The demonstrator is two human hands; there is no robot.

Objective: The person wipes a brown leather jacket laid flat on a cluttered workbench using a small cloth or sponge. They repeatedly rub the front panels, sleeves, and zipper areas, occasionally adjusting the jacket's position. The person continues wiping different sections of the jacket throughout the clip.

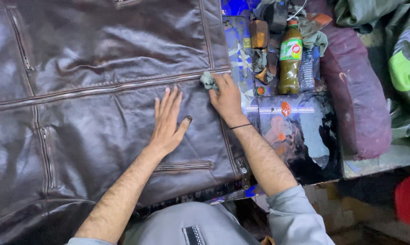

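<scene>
On the bench, left hand (168,120) lies open, pinning the dark brown leather jacket (100,90); right hand (226,97) grips a small grey-green rag (208,81) — short, even strokes along the zip look best.

Place: you're in a leather workshop.
Surface (300,136): stained and smeared with dye and paint.
Jacket (100,90): brown leather, spread flat across it.
Clutter: dirty rags (266,59), a green bottle (290,56), heaped fabric (395,45) beside you.
</scene>
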